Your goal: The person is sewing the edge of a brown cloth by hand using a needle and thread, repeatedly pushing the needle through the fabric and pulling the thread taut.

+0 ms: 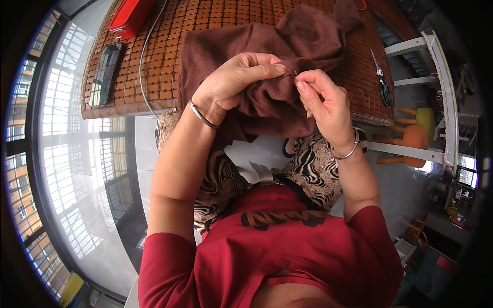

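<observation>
A brown cloth [227, 40] lies bunched over the table's near edge and hangs down above my lap. My left hand [235, 81] pinches a fold of it between thumb and forefinger. Close by on the right, my right hand [325, 102] has its thumb and fingertips closed on a thin sewing needle [295, 74], whose tip meets the gathered fold. Any thread on the needle is too fine to make out. Most of the needle is hidden by the fingers.
A brown tile mat [165, 79] covers the table. On its left are a smartphone [106, 73], a white cable [141, 65] and a red box [133, 17]. Scissors [381, 82] lie at the right edge, near a white frame [443, 96] and an orange-topped stool [415, 145].
</observation>
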Motion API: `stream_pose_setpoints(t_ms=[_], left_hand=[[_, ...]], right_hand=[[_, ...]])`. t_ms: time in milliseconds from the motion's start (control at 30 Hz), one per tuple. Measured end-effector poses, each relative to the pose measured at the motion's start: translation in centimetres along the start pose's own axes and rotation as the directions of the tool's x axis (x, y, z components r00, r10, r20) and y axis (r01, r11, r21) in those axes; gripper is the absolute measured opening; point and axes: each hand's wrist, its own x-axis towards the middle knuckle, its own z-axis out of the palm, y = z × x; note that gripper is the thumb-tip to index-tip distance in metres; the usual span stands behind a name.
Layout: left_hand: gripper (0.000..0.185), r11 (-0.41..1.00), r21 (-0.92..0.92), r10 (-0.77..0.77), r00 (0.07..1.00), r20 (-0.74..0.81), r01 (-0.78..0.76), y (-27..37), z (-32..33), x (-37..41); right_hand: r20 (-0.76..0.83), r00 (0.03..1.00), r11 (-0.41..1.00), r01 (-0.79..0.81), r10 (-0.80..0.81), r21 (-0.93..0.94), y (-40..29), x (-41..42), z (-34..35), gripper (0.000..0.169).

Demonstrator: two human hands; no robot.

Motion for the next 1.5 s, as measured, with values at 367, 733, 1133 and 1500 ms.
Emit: stream_pose_setpoints(t_ms=[367, 733, 1133, 1500], left_hand=[[0.011, 0.998, 0.057, 0.027, 0.998, -0.059, -0.023, -0.1, 0.3, 0.1], [0.016, 0.987, 0.140, 0.087, 0.995, -0.039, -0.080, -0.4, 0.2, 0.1], [0.020, 0.992, 0.042, 0.121, 0.981, -0.151, -0.116, 0.6, -0.9, -0.2], [0.011, 0.996, 0.062, 0.076, 0.987, -0.141, -0.068, -0.6, 0.7, 0.4]], right_hand=[[0.039, 0.999, 0.993, -0.033, 0.028, 0.112, -0.2, 0.8, -0.2, 0.009], [0.314, 0.858, 0.648, 0.513, -0.406, -0.563, -4.5, 4.5, -2.3, 0.013], [0.191, 0.905, 0.828, 0.425, -0.380, -0.365, -2.6, 7.9, 0.5, 0.016], [-0.043, 0.914, 0.913, 0.400, -0.404, -0.079, -6.7, 11.2, 2.5, 0.029]])
